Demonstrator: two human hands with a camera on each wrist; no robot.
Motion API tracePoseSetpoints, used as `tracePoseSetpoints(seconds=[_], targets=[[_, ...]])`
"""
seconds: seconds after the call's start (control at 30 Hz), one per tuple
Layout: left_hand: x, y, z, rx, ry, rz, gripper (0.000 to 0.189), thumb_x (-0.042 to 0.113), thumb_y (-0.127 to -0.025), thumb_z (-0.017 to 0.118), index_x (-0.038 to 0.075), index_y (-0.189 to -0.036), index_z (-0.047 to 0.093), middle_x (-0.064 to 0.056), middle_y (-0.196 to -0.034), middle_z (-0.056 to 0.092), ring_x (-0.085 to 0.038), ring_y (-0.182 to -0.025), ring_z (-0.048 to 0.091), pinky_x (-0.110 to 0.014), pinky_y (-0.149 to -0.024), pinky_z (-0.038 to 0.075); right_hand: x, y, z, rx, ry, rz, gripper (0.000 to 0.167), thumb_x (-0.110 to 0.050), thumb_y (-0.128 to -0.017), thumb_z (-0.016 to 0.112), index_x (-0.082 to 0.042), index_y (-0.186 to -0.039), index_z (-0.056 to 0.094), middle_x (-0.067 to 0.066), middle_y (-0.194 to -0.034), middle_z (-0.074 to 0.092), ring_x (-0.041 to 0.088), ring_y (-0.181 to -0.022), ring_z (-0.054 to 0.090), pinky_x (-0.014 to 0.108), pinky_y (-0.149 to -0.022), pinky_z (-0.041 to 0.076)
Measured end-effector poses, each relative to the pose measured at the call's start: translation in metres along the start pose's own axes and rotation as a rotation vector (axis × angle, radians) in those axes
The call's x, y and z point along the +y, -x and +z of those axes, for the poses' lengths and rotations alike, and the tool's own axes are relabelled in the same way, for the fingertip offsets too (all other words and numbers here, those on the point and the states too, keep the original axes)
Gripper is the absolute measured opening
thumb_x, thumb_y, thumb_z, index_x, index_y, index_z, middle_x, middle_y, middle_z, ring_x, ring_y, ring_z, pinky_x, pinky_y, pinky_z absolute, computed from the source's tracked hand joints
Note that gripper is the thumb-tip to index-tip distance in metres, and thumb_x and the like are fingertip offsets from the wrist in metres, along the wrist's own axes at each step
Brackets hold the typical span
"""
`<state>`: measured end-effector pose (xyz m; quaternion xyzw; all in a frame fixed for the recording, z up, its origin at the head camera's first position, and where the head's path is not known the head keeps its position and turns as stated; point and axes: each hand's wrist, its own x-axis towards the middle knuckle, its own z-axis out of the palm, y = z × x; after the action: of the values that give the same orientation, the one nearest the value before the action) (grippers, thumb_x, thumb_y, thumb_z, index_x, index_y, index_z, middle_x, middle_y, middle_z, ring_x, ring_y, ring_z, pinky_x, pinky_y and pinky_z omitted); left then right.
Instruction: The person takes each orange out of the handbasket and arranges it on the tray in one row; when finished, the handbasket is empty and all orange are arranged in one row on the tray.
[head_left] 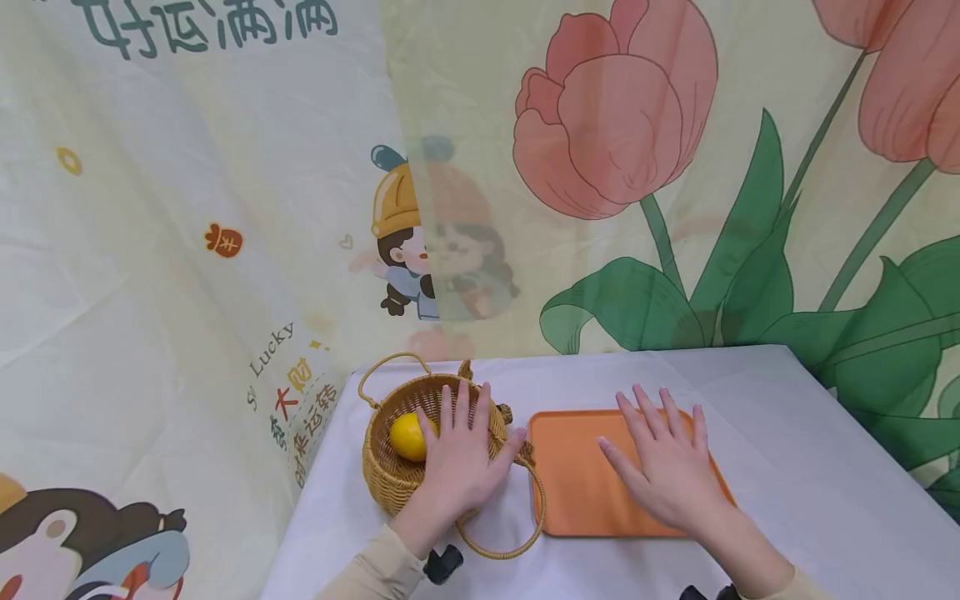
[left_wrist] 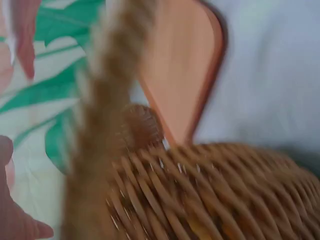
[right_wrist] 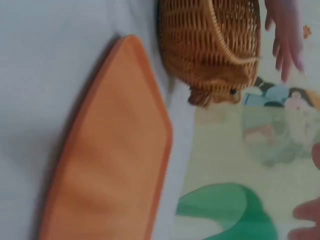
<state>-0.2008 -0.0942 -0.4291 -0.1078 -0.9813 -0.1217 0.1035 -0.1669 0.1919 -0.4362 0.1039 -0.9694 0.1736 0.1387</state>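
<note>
A woven wicker basket [head_left: 382, 483] with thin loop handles stands on the left of the table, and a yellow lemon-like fruit [head_left: 408, 437] lies inside it. My left hand [head_left: 461, 450] hovers over the basket's right part with fingers spread, holding nothing and hiding some of the inside. To the right lies a flat orange tray [head_left: 577, 475]. Above its right part my right hand [head_left: 667, 467] is held with straight, spread fingers and nothing in it. In the left wrist view the basket's weave [left_wrist: 225, 190] is close; the right wrist view shows the tray [right_wrist: 115, 135] beside the basket [right_wrist: 212, 45].
A white cloth [head_left: 772, 467] covers the table. Printed curtains [head_left: 465, 75] with tulips and cartoon figures hang behind and to the left. One basket handle [head_left: 510, 554] droops onto the cloth between basket and tray. Black wrist-camera parts [head_left: 442, 564] show below the left hand.
</note>
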Motion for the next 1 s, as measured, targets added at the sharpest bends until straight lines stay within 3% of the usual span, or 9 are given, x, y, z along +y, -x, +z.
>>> tracePoseSetpoints(seconds=[0.1, 0.17, 0.27, 0.33, 0.47, 0.57, 0.7, 0.83, 1.0], targets=[[-0.019, -0.007, -0.002, 0.014, 0.002, -0.064, 0.094, 0.078, -0.098, 0.025, 0.007, -0.16, 0.032, -0.023, -0.163, 0.028, -0.045, -0.152, 0.016, -0.075, -0.112, 0.004, 0.023, 0.006, 0.005, 0.01, -0.039, 0.029, 0.076, -0.055, -0.105, 0.047, -0.003, -0.158, 0.034, 0.024, -0.161, 0.032, 0.053, -0.148, 0.014, 0.072, -0.111, -0.011], [-0.033, -0.014, -0.007, -0.008, 0.001, -0.115, 0.094, 0.076, -0.099, 0.027, 0.0, -0.153, 0.041, -0.026, -0.154, 0.041, -0.046, -0.146, 0.03, -0.072, -0.112, 0.017, 0.043, 0.011, 0.01, 0.011, -0.055, 0.062, 0.074, -0.052, -0.105, 0.049, 0.001, -0.156, 0.036, 0.027, -0.157, 0.036, 0.057, -0.144, 0.018, 0.075, -0.11, -0.009], [-0.056, -0.022, -0.018, -0.102, 0.001, -0.167, 0.087, 0.07, -0.1, 0.038, -0.006, -0.141, 0.051, -0.026, -0.138, 0.055, -0.044, -0.128, 0.051, -0.064, -0.103, 0.04, 0.074, 0.021, 0.019, -0.012, -0.054, 0.135, 0.072, -0.048, -0.106, 0.049, 0.007, -0.151, 0.04, 0.033, -0.151, 0.04, 0.062, -0.138, 0.022, 0.08, -0.107, -0.001], [-0.069, -0.026, -0.027, -0.204, 0.016, -0.172, 0.073, 0.063, -0.1, 0.05, -0.005, -0.123, 0.062, -0.022, -0.117, 0.066, -0.039, -0.106, 0.064, -0.053, -0.086, 0.052, 0.092, 0.03, 0.026, -0.046, -0.049, 0.195, 0.072, -0.048, -0.106, 0.048, 0.01, -0.148, 0.042, 0.036, -0.148, 0.042, 0.064, -0.135, 0.024, 0.082, -0.104, 0.005], [-0.087, -0.03, -0.037, -0.389, 0.099, -0.144, 0.045, 0.049, -0.092, 0.071, 0.005, -0.088, 0.066, -0.007, -0.08, 0.064, -0.022, -0.071, 0.059, -0.036, -0.063, 0.048, 0.121, 0.048, 0.038, -0.1, -0.068, 0.28, 0.073, -0.049, -0.106, 0.049, 0.013, -0.145, 0.044, 0.039, -0.144, 0.044, 0.063, -0.13, 0.03, 0.079, -0.102, 0.019], [-0.092, -0.031, -0.035, -0.451, 0.164, -0.117, 0.042, 0.046, -0.088, 0.078, 0.009, -0.077, 0.063, -0.001, -0.071, 0.057, -0.017, -0.065, 0.053, -0.032, -0.06, 0.043, 0.136, 0.061, 0.047, -0.124, -0.14, 0.306, 0.073, -0.05, -0.105, 0.05, 0.011, -0.146, 0.045, 0.037, -0.145, 0.044, 0.059, -0.131, 0.034, 0.076, -0.102, 0.027], [-0.093, -0.031, -0.026, -0.533, 0.183, -0.105, 0.045, 0.052, -0.087, 0.077, 0.007, -0.081, 0.068, -0.001, -0.075, 0.059, -0.017, -0.071, 0.054, -0.034, -0.068, 0.047, 0.148, 0.074, 0.06, -0.123, -0.229, 0.303, 0.056, -0.035, -0.106, 0.057, 0.004, -0.145, 0.051, 0.031, -0.151, 0.042, 0.056, -0.135, 0.033, 0.074, -0.102, 0.029], [-0.093, -0.03, -0.013, -0.642, 0.179, -0.068, 0.056, 0.056, -0.092, 0.068, 0.004, -0.111, 0.072, -0.007, -0.104, 0.069, -0.022, -0.095, 0.062, -0.041, -0.091, 0.05, 0.152, 0.081, 0.067, -0.063, -0.272, 0.276, 0.04, -0.012, -0.101, 0.063, 0.001, -0.138, 0.061, 0.028, -0.148, 0.049, 0.056, -0.135, 0.034, 0.075, -0.101, 0.029], [-0.093, -0.029, 0.0, -0.67, 0.255, -0.021, 0.064, 0.044, -0.092, 0.071, -0.001, -0.136, 0.061, -0.014, -0.127, 0.066, -0.03, -0.117, 0.06, -0.05, -0.105, 0.043, 0.148, 0.083, 0.071, 0.002, -0.311, 0.279, 0.031, -0.018, -0.099, 0.069, -0.004, -0.128, 0.071, 0.022, -0.135, 0.063, 0.053, -0.134, 0.038, 0.075, -0.1, 0.03]])
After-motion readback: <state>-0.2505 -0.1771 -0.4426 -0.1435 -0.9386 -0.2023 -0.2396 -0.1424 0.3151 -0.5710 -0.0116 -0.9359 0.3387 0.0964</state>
